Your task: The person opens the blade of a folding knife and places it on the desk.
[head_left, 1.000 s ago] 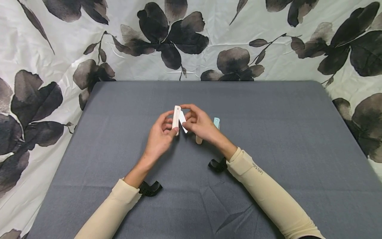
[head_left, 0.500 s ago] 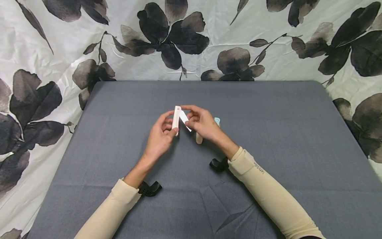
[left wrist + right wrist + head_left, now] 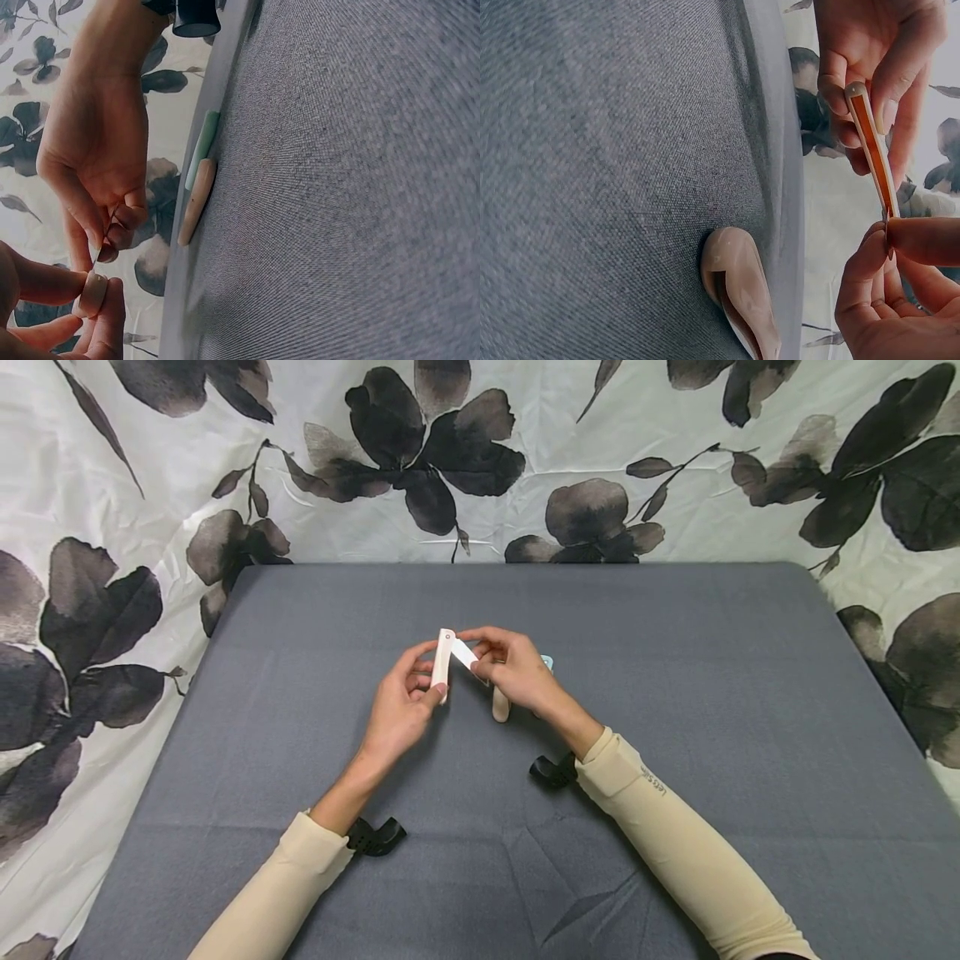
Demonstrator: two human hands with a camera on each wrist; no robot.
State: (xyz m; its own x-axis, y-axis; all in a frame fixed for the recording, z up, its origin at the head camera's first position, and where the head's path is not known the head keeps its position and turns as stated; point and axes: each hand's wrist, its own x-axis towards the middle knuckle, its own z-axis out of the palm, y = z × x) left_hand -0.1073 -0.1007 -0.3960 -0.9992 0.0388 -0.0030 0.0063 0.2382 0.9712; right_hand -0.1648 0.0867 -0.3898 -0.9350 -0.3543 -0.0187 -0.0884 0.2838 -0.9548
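A folding knife with a cream handle [image 3: 442,665] is held above the table, its white blade [image 3: 464,653] swung partway out. My left hand [image 3: 401,702] grips the handle between thumb and fingers. With thumb and curled fingers, my right hand [image 3: 521,675] pinches the blade, while its index finger reaches to the pivot end. In the right wrist view, the handle's slot [image 3: 873,146] looks orange inside. A beige folding knife [image 3: 742,277] lies on the table below my right hand. Next to it is a light blue-green one [image 3: 202,150], mostly hidden by that hand in the head view.
The table is covered by a grey cloth [image 3: 675,693], creased near the front [image 3: 585,902]. Behind it hangs a white curtain with dark flowers [image 3: 465,452]. Black camera mounts [image 3: 377,837] sit at both wrists.
The right hand has moved slightly right, swinging the blade farther out from the handle. The left hand stays nearly in place. More of the beige knife shows.
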